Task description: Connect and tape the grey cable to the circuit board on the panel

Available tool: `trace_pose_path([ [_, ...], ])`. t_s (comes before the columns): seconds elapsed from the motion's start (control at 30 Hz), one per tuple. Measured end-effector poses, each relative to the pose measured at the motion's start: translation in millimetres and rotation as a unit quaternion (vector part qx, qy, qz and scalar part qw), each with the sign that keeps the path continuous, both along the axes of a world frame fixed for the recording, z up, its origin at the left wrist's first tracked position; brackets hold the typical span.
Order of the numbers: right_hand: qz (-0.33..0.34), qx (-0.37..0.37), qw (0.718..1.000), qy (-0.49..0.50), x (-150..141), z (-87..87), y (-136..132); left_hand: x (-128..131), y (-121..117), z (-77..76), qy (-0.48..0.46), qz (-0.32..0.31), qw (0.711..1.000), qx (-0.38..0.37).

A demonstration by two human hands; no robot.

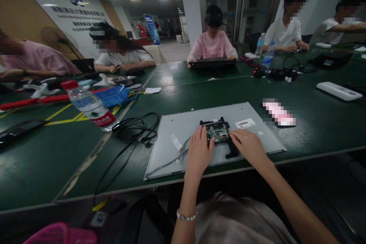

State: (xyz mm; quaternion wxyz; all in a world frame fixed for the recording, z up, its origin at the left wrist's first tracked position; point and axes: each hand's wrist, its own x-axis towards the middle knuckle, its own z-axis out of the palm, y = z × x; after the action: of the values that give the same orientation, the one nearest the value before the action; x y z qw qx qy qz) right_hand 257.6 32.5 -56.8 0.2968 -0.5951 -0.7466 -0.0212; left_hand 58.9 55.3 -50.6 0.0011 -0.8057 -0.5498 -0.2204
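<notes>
A flat grey metal panel [168, 126], like the back of a display, lies on the table before me. On it sits a black plastic bracket [233, 149] with a green circuit board [219, 134] in its middle. My left hand [198, 146] rests at the left edge of the board, fingers stretched out and thumb apart. From the right, my right hand [247, 143] has its fingertips closed at the bracket's right edge; part of that edge is hidden. A thin grey cable [166, 163] runs across the panel to beneath my left hand.
Black cables [140, 127] and a water bottle [91, 106] lie left of the panel, near a blue basket [114, 96]. A phone [278, 113] and a white device [339, 91] are on the right. Several people sit around the green table [309, 133]; one opposite holds a dark panel [213, 63].
</notes>
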Motion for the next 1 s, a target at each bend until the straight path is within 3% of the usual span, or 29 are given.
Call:
trace_pose_path([
  [0.2,0.021,0.008,0.99,0.138,6,-4.9,-6,1,0,1.6,-0.021,0.0,1.0,-0.005],
  [0.37,0.002,0.048,0.98,0.194,10,-8.6,-16,-4,-7,13.9,-0.079,-0.024,0.996,0.037],
  [0.53,-0.006,0.053,0.975,0.217,12,-7.7,-21,-40,-22,24.8,-0.116,0.022,0.99,0.082],
  [0.63,-0.002,0.049,0.974,0.222,11,-5.4,-22,-70,-28,21.6,-0.103,0.061,0.989,0.081],
  [0.77,0.002,0.04,0.974,0.221,10,-4.6,-23,-94,-27,12.3,-0.109,0.061,0.991,0.053],
  [1.0,0.011,0.043,0.975,0.217,10,-5.8,-23,-83,-21,17.0,-0.108,0.092,0.983,0.113],
])
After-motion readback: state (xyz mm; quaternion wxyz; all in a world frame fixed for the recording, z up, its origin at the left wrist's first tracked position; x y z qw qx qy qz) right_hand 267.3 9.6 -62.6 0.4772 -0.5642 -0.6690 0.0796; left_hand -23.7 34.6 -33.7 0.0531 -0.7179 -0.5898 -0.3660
